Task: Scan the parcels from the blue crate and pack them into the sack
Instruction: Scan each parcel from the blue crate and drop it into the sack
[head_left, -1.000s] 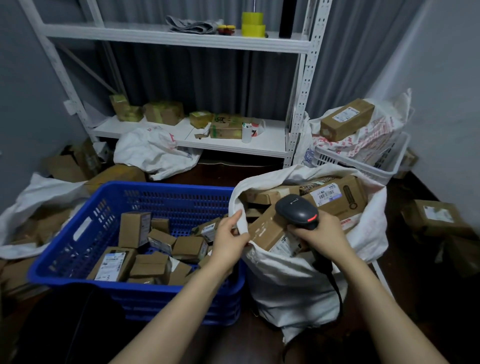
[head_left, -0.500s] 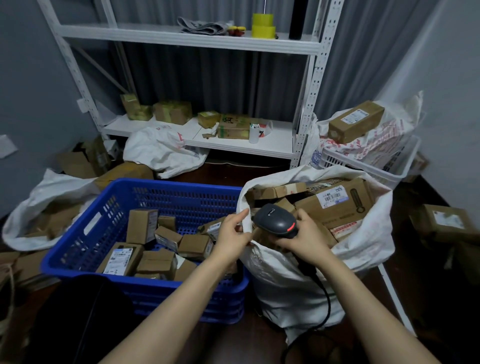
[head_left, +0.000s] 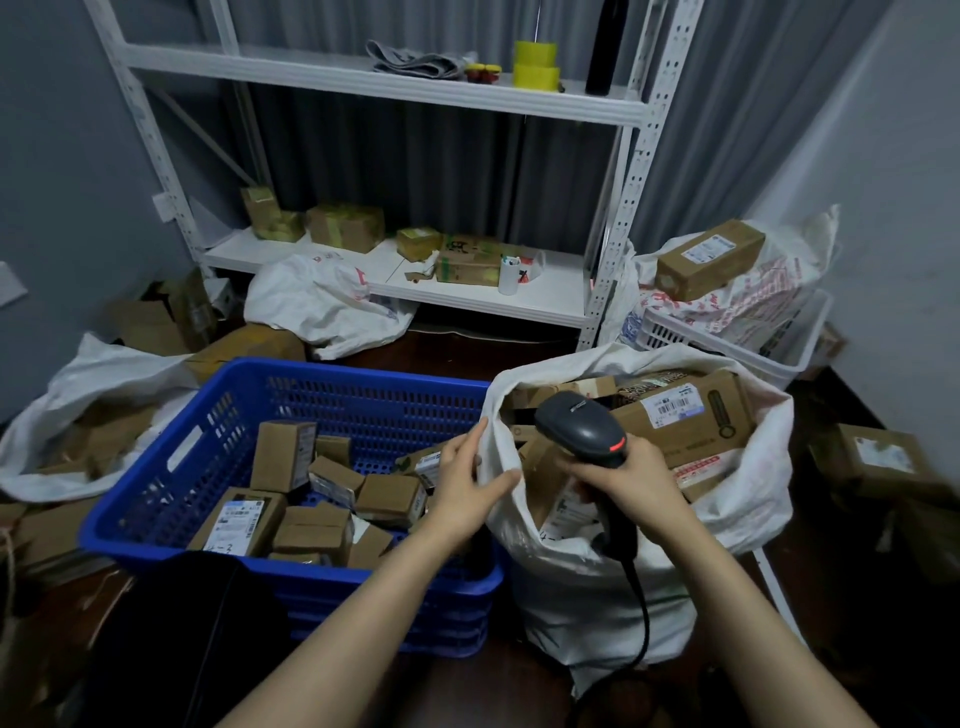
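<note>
The parcels (head_left: 387, 493) lie in a loose heap of small brown boxes in the blue crate (head_left: 332, 371), mostly toward its near right side, several with white labels up. The crate stands on the dark floor (head_left: 457, 351). Just beside its right wall, and seemingly touching it, the sack (head_left: 597, 587) stands open, white and woven. We see it filled almost to the mouth with boxes, and a long labelled carton (head_left: 680, 415) lies across the top on its far right side.

Our left grip (head_left: 462, 483) pinches the sack's left rim, thumb and fingers curled on the cloth. Our right grip (head_left: 628, 480) is wrapped round the handle of the scanner (head_left: 582, 428), whose dark head hangs over the sack's mouth with a red light on its side. Its cable (head_left: 644, 623) runs down the sack's front.

Along the floor's far edge stands a white rack (head_left: 613, 270), with boxes on its lower shelf and yellow tape rolls (head_left: 536, 65) on the upper. Toward the far right corner a white basket (head_left: 727, 343) holds a printed bag and a carton. A second white sack (head_left: 78, 384) slumps at the floor's left edge.
</note>
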